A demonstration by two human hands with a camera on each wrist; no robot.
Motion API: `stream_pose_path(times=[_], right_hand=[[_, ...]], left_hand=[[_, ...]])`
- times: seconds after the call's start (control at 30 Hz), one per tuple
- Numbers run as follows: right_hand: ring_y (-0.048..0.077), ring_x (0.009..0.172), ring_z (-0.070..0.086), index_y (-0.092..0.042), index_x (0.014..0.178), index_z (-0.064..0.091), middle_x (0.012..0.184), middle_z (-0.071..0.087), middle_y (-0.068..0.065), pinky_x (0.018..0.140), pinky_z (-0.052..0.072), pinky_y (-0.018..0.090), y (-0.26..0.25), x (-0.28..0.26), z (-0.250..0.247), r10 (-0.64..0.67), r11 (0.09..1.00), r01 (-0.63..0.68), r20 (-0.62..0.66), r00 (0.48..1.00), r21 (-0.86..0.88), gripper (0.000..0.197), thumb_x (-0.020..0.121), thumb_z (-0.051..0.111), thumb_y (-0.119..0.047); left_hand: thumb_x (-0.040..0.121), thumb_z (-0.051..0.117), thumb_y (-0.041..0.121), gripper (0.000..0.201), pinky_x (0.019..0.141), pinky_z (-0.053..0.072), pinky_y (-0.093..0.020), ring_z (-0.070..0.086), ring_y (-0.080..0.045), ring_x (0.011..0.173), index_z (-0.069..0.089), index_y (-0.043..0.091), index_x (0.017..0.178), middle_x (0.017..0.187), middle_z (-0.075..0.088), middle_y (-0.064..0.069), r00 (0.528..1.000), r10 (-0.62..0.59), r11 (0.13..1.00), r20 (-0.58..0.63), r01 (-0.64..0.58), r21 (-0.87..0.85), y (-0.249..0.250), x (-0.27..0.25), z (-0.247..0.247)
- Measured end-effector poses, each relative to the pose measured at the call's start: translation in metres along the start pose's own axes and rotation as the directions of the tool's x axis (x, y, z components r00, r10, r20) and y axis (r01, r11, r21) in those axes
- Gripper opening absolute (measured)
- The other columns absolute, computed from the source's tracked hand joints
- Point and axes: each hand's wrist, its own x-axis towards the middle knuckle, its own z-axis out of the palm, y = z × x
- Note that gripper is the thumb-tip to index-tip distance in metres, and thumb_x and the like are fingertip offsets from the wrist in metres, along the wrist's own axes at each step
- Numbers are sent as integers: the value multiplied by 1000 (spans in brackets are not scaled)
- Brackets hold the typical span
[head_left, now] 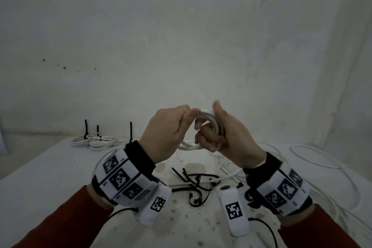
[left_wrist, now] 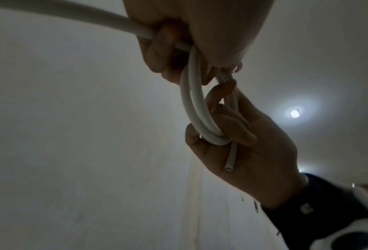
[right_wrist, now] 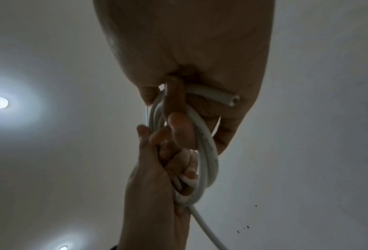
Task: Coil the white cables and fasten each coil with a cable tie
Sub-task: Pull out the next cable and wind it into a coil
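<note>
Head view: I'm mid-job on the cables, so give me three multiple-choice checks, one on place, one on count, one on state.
1. Where do the loose black cable ties lie?
A. On the table, below the hands
B. On the wall
C. In the left hand

2. How many tied coils with upright black tie ends sit at the far left of the table?
A. One
B. Three
C. Six

3. What is the state of the white cable in the hands?
A. Lying flat, untouched
B. Looped and held by both the left hand and the right hand
C. Already tied

Key: 1 A, they lie scattered on the table between the wrists; 2 B, three black ends stand up there; 3 B, both hands grip the loops and no tie is on them.
</note>
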Motion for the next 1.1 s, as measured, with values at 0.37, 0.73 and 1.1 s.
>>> stream_pose_path(times=[0.37,0.73,1.1], right_hand=[[7,38,23,-5,83,64,43,27,-10,52,40,23,1,-3,-5,18,943,-59,129,991,326,50,99,29,-35],[14,38,13,-17,60,49,42,14,-7,48,25,25,-12,-4,-21,43,878,-142,220,974,456,42,96,36,-36],[16,61,33,-4,104,48,66,38,2,72,31,29,-60,-34,-69,-333,575,394,-236,913,717,30,103,24,-21]], left_hand=[[97,31,41,36,60,36,-19,43,-14,63,45,17,74,66,48,7,898,-94,842,429,302,-447,-11,6,-16],[95,34,50,37,62,38,-14,50,-5,67,54,20,92,74,52,9,972,177,982,154,-163,-98,-9,6,-11],[94,27,53,38,51,42,-34,49,-12,55,54,26,91,69,56,9,1000,1,983,26,-5,186,-64,-3,-2]])
